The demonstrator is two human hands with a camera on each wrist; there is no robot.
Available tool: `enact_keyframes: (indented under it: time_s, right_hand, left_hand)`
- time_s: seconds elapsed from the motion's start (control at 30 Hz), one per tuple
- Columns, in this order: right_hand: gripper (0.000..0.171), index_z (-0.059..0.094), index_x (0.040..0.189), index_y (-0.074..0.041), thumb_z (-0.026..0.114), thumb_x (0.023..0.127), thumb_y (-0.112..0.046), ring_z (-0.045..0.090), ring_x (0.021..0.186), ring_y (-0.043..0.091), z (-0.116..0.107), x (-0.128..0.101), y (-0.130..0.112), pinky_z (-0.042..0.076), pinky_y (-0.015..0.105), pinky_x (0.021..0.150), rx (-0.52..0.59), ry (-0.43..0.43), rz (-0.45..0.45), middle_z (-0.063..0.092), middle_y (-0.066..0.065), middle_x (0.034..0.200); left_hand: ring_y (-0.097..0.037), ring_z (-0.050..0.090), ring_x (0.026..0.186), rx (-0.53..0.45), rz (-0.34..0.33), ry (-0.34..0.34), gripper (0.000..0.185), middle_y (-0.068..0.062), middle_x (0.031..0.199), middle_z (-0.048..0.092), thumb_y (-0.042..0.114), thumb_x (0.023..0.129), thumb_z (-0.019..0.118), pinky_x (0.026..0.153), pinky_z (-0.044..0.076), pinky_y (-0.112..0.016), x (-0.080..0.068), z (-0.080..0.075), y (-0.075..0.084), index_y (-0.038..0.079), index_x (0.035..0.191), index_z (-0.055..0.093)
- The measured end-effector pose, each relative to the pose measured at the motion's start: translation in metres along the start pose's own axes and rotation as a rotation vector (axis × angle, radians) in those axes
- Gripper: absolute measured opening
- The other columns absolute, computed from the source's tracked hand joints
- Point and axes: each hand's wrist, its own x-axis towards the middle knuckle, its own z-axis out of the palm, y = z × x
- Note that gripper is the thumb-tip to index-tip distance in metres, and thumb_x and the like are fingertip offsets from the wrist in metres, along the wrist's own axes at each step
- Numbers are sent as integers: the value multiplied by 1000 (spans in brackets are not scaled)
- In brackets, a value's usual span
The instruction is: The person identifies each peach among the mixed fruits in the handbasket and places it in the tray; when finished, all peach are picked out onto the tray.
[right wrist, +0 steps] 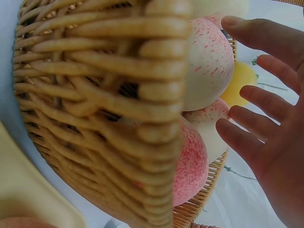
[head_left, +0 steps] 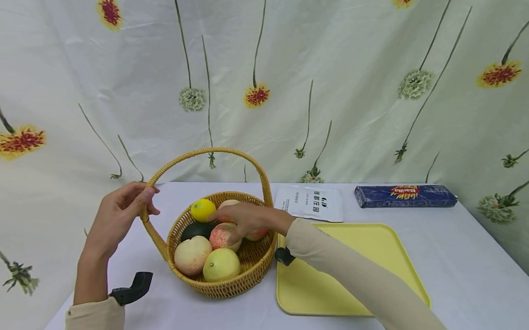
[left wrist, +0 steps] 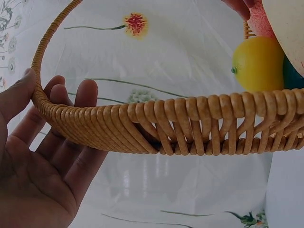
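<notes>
Gripping the handle [head_left: 206,151] of the wicker basket [head_left: 221,290] with the left hand [head_left: 125,209], on the left side of the arch; with the thumb on one side of the cane and the fingers bent around the other; with the forearm rising steeply from the lower left and the wrist bent toward the basket; reaching over the basket with the right hand [head_left: 249,219], with the sleeved forearm slanting across the yellow tray [head_left: 373,239]; with the fingers loosely spread and closed on nothing, above the speckled peach [head_left: 220,236]; cannot tell from these views whether touching it; finding this peach in the middle of the basket, behind the yellow-green fruit [head_left: 221,265] and beside the pale peach [head_left: 192,255]; seeing also the lemon [head_left: 202,210] at the back left and the dark green fruit [head_left: 196,231] just before it; finding the basket on the worktop [head_left: 468,274], at the left of the tray.
</notes>
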Motion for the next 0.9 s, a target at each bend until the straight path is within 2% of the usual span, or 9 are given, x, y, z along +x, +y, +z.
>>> enact_keyframes:
  time_s: [0.13,0.3,0.53,0.73,0.9]
  right_hand:
    - [68,44,143,-15,75,83,-18,44,130,15,0,2,2,32,23,107,-18,-1,-16,49,5,141]
    - [64,46,142,-12,73,84,-12,42,132,18,-3,3,0,34,24,106,12,3,-4,47,6,144]
    - [63,48,140,-11,75,83,-13,43,133,20,-4,5,-2,34,22,105,34,-6,10,49,7,142]
    - [65,48,140,-10,76,82,-15,46,128,19,-5,7,-2,35,21,103,1,-28,11,51,8,139]
    - [63,50,139,-15,76,83,-21,45,128,14,-3,12,-2,34,24,106,-74,-80,63,51,0,140]
  left_hand:
    - [-12,65,72,4,-3,1,17,-5,75,66,20,99,53,75,46,-17,0,0,-1,9,110,61]
    - [-12,64,72,9,-8,1,17,-4,74,66,20,99,52,75,45,-17,0,0,-1,10,110,60]
    - [-12,64,72,14,-8,0,18,-4,74,66,21,100,52,76,45,-18,0,1,0,9,110,60]
    - [-12,65,72,15,-9,-3,18,-4,74,66,21,100,52,76,44,-18,1,1,0,8,110,60]
    - [-12,65,71,11,-6,-2,16,-4,74,66,20,99,52,75,44,-17,0,1,0,9,109,60]
